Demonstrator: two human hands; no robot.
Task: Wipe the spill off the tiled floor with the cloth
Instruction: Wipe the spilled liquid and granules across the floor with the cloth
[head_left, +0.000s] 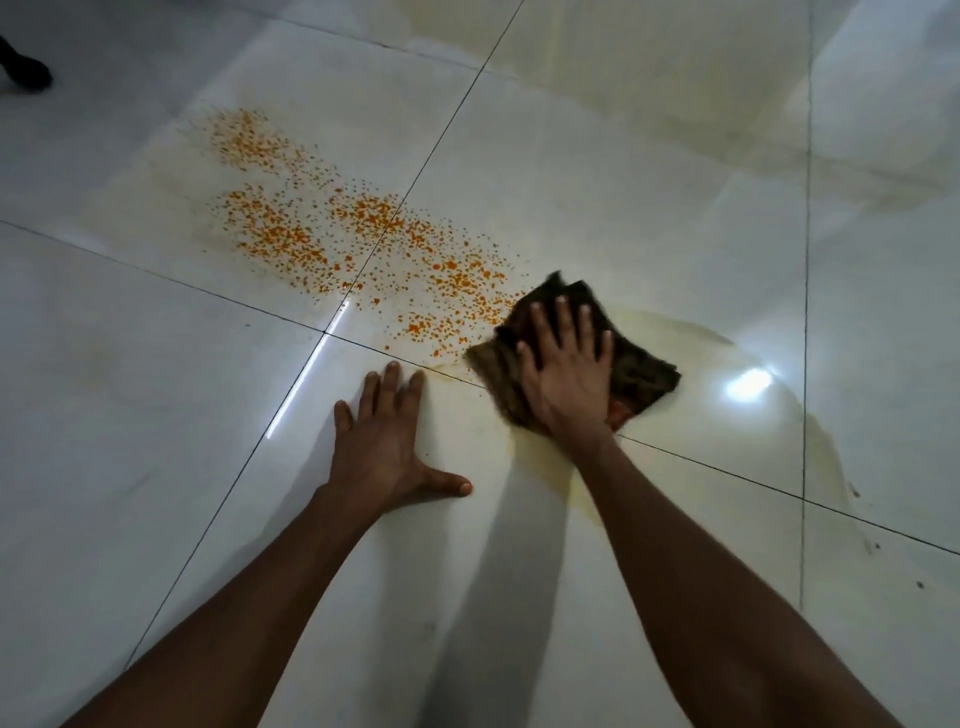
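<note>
An orange speckled spill (358, 249) spreads across the white tiled floor (130, 374), from upper left down to the middle. A dark brown cloth (639, 364) lies flat on the floor at the spill's lower right end. My right hand (566, 369) presses flat on the cloth with fingers spread. To its left, my left hand (384, 441) rests palm down on bare tile, fingers apart, holding nothing. A pale yellowish wet smear (691, 338) curves around the cloth on the right and below it.
Dark grout lines (291, 384) cross the glossy tiles. A bright light reflection (748, 384) glares right of the cloth. A dark object (23, 65) sits at the far upper left edge. A few small dark specks (878, 545) lie at the lower right.
</note>
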